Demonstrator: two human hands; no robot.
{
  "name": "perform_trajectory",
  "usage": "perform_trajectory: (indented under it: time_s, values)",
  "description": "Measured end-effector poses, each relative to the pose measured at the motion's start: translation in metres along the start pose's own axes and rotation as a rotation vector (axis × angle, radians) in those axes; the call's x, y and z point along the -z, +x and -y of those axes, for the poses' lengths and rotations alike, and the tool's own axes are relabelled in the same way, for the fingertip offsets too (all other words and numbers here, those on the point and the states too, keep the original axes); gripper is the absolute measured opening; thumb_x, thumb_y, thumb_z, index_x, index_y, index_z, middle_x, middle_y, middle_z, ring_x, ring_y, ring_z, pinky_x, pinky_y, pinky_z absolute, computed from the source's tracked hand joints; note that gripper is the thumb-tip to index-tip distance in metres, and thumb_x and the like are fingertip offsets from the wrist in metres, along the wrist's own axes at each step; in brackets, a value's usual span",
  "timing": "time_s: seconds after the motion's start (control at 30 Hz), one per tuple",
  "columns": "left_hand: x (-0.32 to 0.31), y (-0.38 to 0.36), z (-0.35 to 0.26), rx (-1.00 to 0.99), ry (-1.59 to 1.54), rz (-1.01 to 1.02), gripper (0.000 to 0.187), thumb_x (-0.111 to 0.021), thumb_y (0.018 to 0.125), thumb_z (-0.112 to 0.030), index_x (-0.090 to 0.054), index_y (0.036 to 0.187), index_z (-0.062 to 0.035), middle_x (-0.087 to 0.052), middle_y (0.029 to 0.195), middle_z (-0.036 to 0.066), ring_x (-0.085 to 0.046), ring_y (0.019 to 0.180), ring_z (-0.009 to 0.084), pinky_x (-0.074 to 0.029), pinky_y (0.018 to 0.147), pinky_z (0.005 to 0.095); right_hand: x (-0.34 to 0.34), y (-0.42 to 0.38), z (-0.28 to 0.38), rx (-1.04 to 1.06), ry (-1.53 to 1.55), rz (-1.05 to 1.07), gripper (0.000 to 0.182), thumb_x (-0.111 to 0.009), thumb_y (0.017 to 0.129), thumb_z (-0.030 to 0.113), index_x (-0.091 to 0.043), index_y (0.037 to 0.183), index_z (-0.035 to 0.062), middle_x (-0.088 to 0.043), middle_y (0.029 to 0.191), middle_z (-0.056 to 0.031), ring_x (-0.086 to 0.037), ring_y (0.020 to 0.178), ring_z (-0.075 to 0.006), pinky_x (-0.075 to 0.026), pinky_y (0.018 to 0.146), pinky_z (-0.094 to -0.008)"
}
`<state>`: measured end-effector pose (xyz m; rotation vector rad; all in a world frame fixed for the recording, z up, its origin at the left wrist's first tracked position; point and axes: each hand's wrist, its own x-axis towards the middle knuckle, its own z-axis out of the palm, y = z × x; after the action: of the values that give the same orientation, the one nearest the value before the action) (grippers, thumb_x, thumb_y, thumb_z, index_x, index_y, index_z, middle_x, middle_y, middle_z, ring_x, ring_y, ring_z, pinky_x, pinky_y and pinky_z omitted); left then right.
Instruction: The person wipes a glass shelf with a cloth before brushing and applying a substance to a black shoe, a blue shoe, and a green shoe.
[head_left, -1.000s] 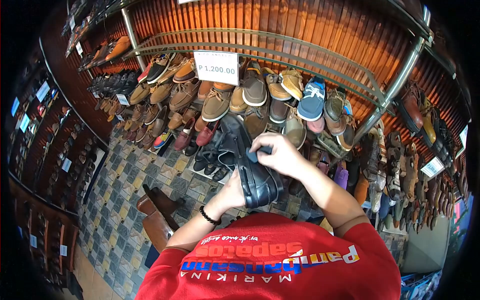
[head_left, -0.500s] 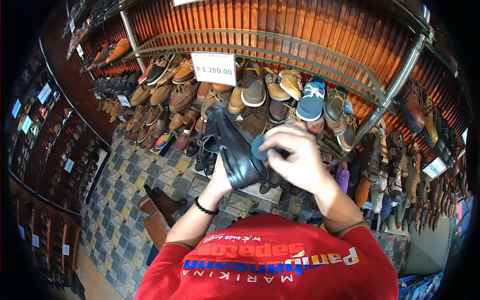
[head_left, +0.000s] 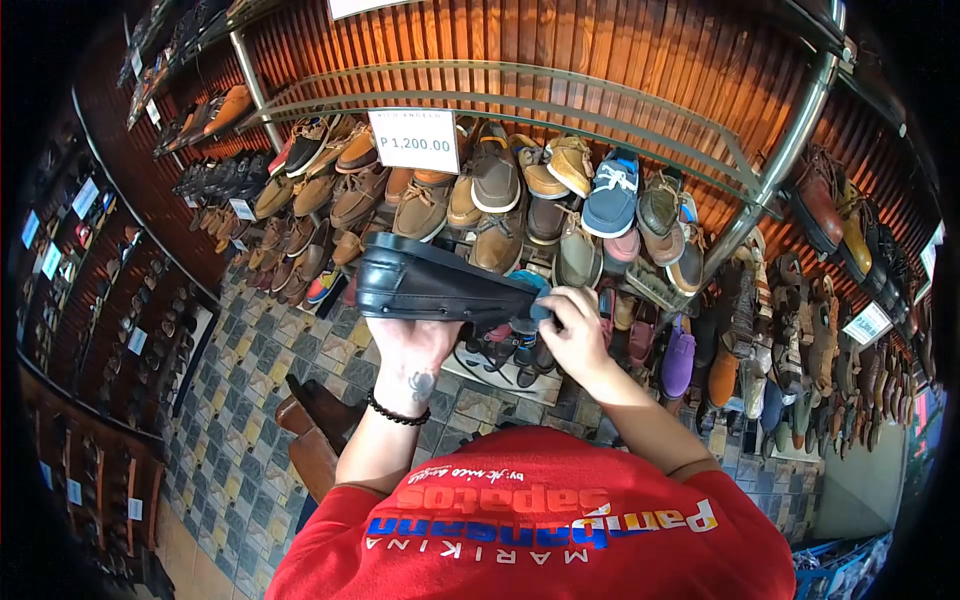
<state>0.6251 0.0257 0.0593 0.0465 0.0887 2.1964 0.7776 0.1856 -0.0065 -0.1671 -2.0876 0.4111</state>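
Note:
A black leather shoe (head_left: 430, 285) lies across my left hand (head_left: 412, 345), which is under its left end with the fingers hidden behind it. The shoe is turned so its side faces me and its dark sole edge runs along the top. My right hand (head_left: 577, 325) is at the shoe's right end, fingers pinched on a small, rounded dark-blue pad (head_left: 540, 309) that seems to touch the leather. What the pad is made of I cannot make out. A beaded bracelet (head_left: 397, 412) circles my left wrist.
Ahead stand racks of shoes, including a blue boat shoe (head_left: 611, 195) and a purple shoe (head_left: 678, 360). A price sign (head_left: 415, 141) hangs from the glass shelf (head_left: 560, 130). A brown boot (head_left: 310, 445) is low at left, above the tiled floor (head_left: 245, 400).
The shoe has turned from a steep tilt to nearly level, its side now toward me. My left hand moved left under it, and my right hand shifted slightly down with the pad.

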Motion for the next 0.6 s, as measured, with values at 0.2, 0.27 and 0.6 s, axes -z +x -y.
perform_trajectory:
  time_s: [0.2, 0.27, 0.6]
  values:
    - [0.004, 0.002, 0.011, 0.047, 0.036, 0.085, 0.043, -0.051, 0.085, -0.047, -0.062, 0.100, -0.0079, -0.063, 0.103, 0.010, -0.057, 0.099, 0.0285, -0.040, 0.095, 0.0494, 0.000, 0.023, 0.046, 0.140, 0.128, -0.149, 0.020, -0.067, 0.066, 0.003, -0.063, 0.085, 0.0071, -0.058, 0.091, -0.0075, -0.055, 0.081, -0.0249, -0.041, 0.081, -0.0396]
    - [-0.002, -0.002, 0.013, 0.050, 0.093, 0.026, 0.043, -0.051, 0.086, -0.046, -0.060, 0.103, -0.0078, -0.062, 0.105, 0.012, -0.056, 0.101, 0.0294, -0.039, 0.096, 0.0497, 0.004, 0.022, 0.033, 0.166, 0.067, -0.149, 0.019, -0.067, 0.066, 0.003, -0.062, 0.083, 0.0074, -0.057, 0.092, -0.0072, -0.056, 0.080, -0.0255, -0.039, 0.083, -0.0402]
    - [-0.081, 0.010, 0.014, 0.245, 0.186, 0.244, 0.042, -0.047, 0.090, -0.038, -0.053, 0.116, -0.0049, -0.053, 0.122, 0.018, -0.047, 0.115, 0.0354, -0.030, 0.102, 0.0551, 0.052, -0.006, -0.055, -0.849, 1.724, -0.492, 0.028, -0.058, 0.079, 0.004, -0.052, 0.106, 0.0054, -0.059, 0.107, -0.0087, -0.058, 0.100, -0.0231, -0.047, 0.088, -0.0413]
